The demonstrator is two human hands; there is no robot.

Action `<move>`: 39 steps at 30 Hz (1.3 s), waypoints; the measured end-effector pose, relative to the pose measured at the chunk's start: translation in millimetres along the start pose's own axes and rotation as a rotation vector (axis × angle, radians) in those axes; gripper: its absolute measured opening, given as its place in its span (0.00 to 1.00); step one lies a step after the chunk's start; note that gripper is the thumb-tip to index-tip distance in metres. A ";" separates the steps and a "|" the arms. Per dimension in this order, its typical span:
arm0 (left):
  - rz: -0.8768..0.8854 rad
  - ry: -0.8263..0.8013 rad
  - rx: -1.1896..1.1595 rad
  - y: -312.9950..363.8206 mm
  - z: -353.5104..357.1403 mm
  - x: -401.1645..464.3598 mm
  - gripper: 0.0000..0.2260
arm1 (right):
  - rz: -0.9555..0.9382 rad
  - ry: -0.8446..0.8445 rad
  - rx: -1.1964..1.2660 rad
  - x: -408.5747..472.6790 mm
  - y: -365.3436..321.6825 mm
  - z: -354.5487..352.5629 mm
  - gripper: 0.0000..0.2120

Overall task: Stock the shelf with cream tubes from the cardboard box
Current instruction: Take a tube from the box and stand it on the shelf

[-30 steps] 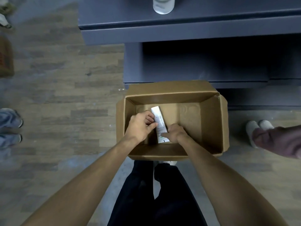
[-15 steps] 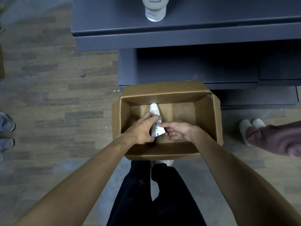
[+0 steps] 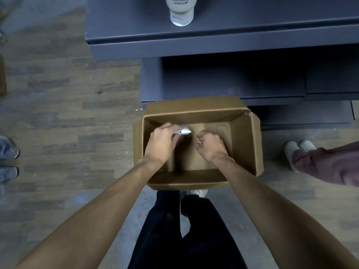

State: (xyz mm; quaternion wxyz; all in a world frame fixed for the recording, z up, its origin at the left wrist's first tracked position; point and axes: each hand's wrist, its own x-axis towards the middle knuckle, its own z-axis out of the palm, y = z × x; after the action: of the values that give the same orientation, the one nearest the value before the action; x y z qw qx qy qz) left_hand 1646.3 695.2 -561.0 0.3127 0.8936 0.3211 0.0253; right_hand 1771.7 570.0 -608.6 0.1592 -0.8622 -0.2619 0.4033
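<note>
An open cardboard box [image 3: 244, 144] sits on the floor in front of the dark grey shelf [image 3: 223, 37]. Over the box, my left hand [image 3: 162, 143] grips a white cream tube [image 3: 184, 131]; only its end shows past my fingers. My right hand [image 3: 210, 145] hovers beside it with fingers curled and nothing in them. The part of the box floor that I can see is bare. One white cream tube [image 3: 181, 11] stands cap down on the upper shelf board.
Another person's grey shoes [image 3: 8, 158] are at the left edge. A person's white shoes [image 3: 298, 150] and maroon trouser leg [image 3: 330, 166] are at the right. My own dark trouser legs stand just behind the box. The lower shelf compartment [image 3: 233, 78] is dark.
My left hand has lifted the tube off the box floor and turned it sideways. My right hand has let go of it and moved right. The view has shifted toward the shelf.
</note>
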 end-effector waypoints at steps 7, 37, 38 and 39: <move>-0.036 -0.100 -0.037 -0.8 -18.3 8.1 0.09 | -0.109 0.002 -0.013 -0.9 -2.4 2.7 0.25; 0.211 0.138 -0.359 163.0 -191.6 29.4 0.12 | -0.513 0.362 0.324 -120.6 -108.7 -191.5 0.16; 0.227 0.146 -0.359 170.2 -192.7 29.6 0.12 | -0.520 0.373 0.333 -124.8 -107.5 -196.6 0.16; 0.247 0.154 -0.361 177.6 -192.9 29.5 0.11 | -0.525 0.388 0.337 -128.6 -105.5 -202.0 0.17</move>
State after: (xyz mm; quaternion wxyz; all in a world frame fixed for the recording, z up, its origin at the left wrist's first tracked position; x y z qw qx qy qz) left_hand 1721.3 711.1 -308.5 0.4364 0.8511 0.2227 0.1885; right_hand 1825.8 568.3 -352.6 0.4436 -0.7879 -0.3691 0.2152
